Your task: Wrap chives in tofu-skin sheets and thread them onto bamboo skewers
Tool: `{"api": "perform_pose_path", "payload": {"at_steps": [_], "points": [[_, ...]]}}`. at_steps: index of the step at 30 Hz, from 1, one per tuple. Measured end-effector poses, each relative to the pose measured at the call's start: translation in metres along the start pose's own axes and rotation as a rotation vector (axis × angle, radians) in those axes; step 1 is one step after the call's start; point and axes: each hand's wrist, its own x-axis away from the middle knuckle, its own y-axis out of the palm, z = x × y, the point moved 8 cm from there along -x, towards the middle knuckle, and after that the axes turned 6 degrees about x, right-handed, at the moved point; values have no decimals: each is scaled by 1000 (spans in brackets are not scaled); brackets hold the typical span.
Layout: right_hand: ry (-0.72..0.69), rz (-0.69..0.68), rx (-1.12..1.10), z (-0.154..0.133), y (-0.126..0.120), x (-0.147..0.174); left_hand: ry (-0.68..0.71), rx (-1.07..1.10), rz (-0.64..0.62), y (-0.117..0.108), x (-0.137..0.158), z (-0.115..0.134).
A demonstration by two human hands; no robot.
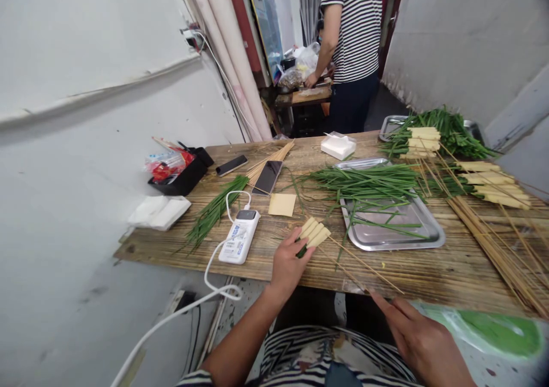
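My left hand (pixel 289 261) is closed on a row of pale yellow tofu-sheet rolls (pixel 315 232), with green stalks showing at their near ends. Two thin wooden skewers (pixel 364 261) run from the rolls toward the table's front edge. My right hand (pixel 420 330) pinches the end of one skewer there. Just beyond the rolls, a square tofu sheet (pixel 282 204) lies flat. To their right, long green chives (pixel 373 181) lie across a metal tray (pixel 394 241).
Finished skewered rolls (pixel 493 181) and a bundle of skewers (pixel 493 250) lie at right. A corded power bank (pixel 240 238), phone (pixel 268 177), more chives (pixel 218 210) and a black box (pixel 180 175) occupy the left. Beyond the table stands a person in stripes (pixel 358 32).
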Motion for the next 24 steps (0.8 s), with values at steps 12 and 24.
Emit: {"api": "perform_pose_path", "payload": {"at_steps": [12,24], "points": [[-30,-66,146,-7,2,-3,24,30,-1,0,1,0],[-36,-138,263,-14,2,-9,58,-6,-23,1,1,3]]}}
